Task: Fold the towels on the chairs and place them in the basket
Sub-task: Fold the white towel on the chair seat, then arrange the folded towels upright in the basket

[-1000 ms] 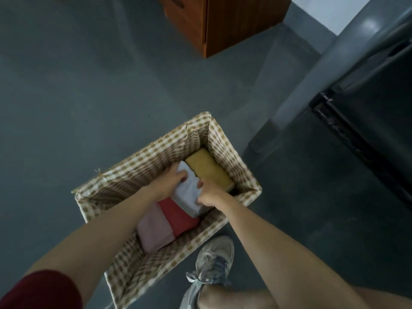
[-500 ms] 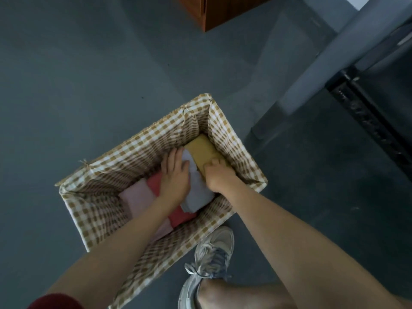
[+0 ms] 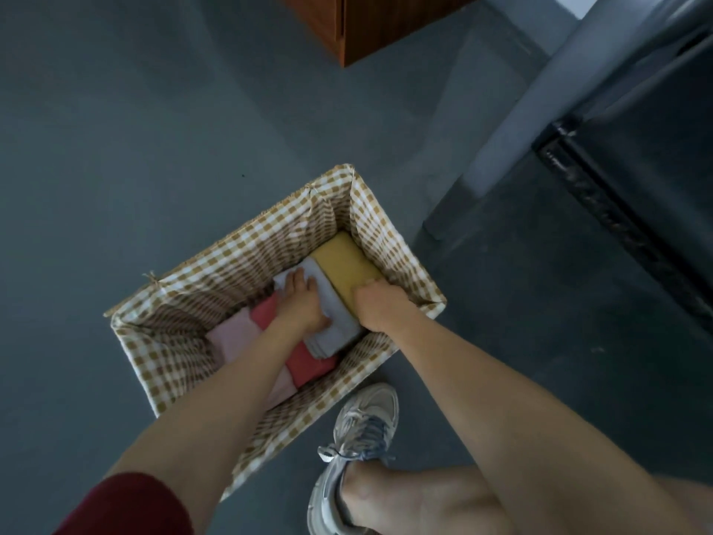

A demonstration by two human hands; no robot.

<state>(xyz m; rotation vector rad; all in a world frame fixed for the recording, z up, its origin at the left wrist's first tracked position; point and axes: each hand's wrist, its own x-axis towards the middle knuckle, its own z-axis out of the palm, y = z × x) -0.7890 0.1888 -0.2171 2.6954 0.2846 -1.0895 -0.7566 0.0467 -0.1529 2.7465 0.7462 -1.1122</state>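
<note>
Left hand [image 3: 303, 307] pressing grey towel [image 3: 340, 319], basket [image 3: 389, 241] (gingham-lined)

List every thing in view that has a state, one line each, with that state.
basket, open-topped, holds four towels.
grey towel, folded, between yellow and red.
yellow towel, folded, at the far end.
red towel, folded, beside the grey one.
pink towel, folded, beside the red one.
left hand, flat on the grey towel.
right hand, fingers curled down beside the grey towel, grip hidden.

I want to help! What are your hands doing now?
Left hand: open, pressing flat on the grey towel.
Right hand: fingers curled, grip cannot be told.
</note>
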